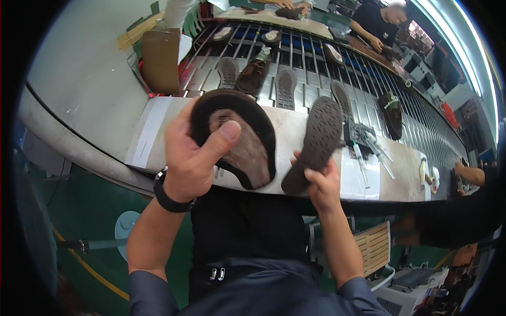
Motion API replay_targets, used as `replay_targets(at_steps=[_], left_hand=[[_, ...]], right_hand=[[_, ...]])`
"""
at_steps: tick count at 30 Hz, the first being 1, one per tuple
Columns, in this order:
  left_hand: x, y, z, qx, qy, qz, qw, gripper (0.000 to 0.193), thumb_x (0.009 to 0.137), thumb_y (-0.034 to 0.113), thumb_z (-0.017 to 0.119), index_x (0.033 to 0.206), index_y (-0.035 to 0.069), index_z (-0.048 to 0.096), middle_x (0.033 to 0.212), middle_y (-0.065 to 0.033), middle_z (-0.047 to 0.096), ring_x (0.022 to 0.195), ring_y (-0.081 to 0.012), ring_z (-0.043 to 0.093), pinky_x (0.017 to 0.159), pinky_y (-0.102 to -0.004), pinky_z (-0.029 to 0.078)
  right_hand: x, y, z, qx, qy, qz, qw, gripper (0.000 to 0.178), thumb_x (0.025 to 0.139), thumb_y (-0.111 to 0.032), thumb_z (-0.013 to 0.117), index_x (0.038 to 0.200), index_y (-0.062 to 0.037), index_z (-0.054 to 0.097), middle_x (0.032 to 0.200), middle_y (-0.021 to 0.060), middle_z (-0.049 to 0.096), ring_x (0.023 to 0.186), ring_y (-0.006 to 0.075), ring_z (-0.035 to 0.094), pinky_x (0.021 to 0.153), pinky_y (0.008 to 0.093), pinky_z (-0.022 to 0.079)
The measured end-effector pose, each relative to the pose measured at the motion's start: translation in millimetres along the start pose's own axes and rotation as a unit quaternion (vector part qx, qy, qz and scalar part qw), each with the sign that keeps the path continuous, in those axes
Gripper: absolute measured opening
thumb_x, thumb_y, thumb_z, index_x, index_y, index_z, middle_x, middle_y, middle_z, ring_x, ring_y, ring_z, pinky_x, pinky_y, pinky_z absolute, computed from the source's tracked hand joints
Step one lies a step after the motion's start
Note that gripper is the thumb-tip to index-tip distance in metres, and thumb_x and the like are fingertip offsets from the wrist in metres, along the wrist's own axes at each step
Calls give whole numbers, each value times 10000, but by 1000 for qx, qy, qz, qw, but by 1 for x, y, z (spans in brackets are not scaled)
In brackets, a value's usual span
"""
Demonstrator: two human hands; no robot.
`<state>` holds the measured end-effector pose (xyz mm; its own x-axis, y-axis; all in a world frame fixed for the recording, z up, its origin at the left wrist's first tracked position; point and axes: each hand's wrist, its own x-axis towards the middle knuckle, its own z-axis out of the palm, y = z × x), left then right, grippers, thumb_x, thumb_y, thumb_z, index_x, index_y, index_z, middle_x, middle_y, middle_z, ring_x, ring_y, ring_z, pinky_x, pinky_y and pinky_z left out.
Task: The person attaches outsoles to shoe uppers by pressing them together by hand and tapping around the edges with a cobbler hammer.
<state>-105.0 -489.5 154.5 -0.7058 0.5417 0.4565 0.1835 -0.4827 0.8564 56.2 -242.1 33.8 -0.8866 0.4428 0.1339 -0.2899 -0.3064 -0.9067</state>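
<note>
My left hand [185, 158] grips a dark shoe upper [265, 134] turned bottom up, with its thumb pressed on the pale, rough underside. In my right hand [322, 185] is a dark brown shoe sole [322, 124], held upright by its lower end, its dimpled face toward me. Shoe and sole are apart, both above the pale work ledge [287, 118]. Just right of the sole, several syringes [361, 166] lie on a white sheet, beside a small dark block [357, 134].
Beyond the ledge runs a metal conveyor [311, 79] bearing loose soles [286, 87], a brown laced shoe [254, 72] and another shoe [391, 116]. A cardboard piece [161, 60] stands at the far left. Co-workers [380, 23] handle shoes across the line; another person's arm [472, 174] reaches in at right.
</note>
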Motion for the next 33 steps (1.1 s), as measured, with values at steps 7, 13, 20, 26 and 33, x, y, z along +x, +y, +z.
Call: replay_targets(at_steps=[7, 13, 20, 26, 33], left_hand=[[1, -32, -1, -65, -8, -39, 997, 438, 1014, 73, 772, 1409, -34, 617, 1228, -75, 742, 1133, -126, 691, 1013, -298, 553], [25, -19, 8, -33, -69, -22, 997, 468, 1074, 154, 694, 1487, -27, 566, 1311, -227, 745, 1230, -267, 734, 1088, -419, 580], [32, -20, 9, -55, -111, -18, 992, 549, 1109, 390, 652, 1439, -41, 570, 1330, -238, 723, 1248, -287, 718, 1089, -447, 580], [26, -15, 16, -64, -122, -23, 990, 882, 924, 665, 783, 1402, -41, 558, 1330, -243, 698, 1243, -307, 701, 1082, -460, 569], [27, -21, 10, 12, -195, 39, 980, 924, 774, 451, 976, 1422, -36, 533, 1352, -245, 677, 1219, -295, 705, 1052, -430, 586]], right_hand=[[-57, -48, 54, -9, -30, 16, 999, 473, 1034, -172, 700, 1396, 92, 550, 1221, 296, 730, 1016, 399, 780, 933, 528, 651], [-55, -59, 82, 17, -99, 29, 994, 398, 1003, -8, 727, 1380, 99, 656, 1343, 183, 738, 1269, 263, 698, 1133, 428, 526], [-26, -62, 99, -8, -120, 52, 991, 362, 1053, -88, 733, 1363, 88, 672, 1301, 145, 752, 1176, 188, 703, 1052, 366, 562], [-9, -66, 111, -9, -119, 14, 993, 323, 1060, -123, 748, 1316, 70, 714, 1217, 114, 779, 1095, 153, 711, 966, 327, 587], [-12, -71, 108, -47, -126, 26, 991, 297, 1055, -117, 756, 1294, 59, 738, 1209, 110, 785, 1110, 151, 711, 976, 325, 581]])
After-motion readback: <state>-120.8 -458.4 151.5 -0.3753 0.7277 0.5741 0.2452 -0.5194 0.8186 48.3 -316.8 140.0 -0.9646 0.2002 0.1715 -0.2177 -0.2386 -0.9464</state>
